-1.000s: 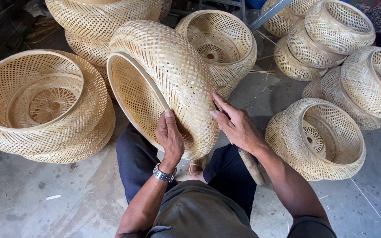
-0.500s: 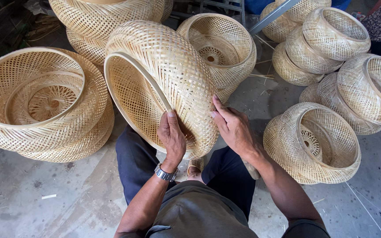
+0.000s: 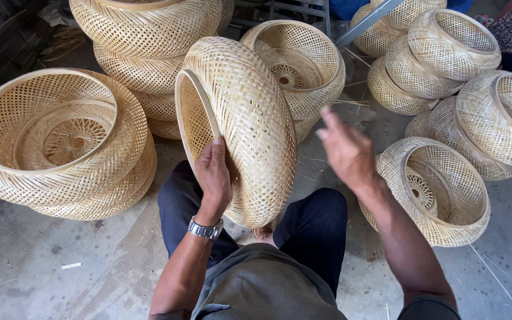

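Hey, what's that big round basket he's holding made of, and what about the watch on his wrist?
The basket held by the left hand looks like pale split bamboo or similar cane: thin flat strips in an open crisscross weave, with a smooth bent hoop at the rim, seemingly unpainted. The wristwatch looks like polished metal, silvery and shiny, with a linked band.

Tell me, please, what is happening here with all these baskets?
A seated person holds a woven bamboo basket on edge over their knees. The left hand grips it near the rim, while the right hand is raised beside it, blurred and not touching it. Similar baskets lie around on the concrete floor: a nested stack to the left, a single one to the right, and more piled behind.
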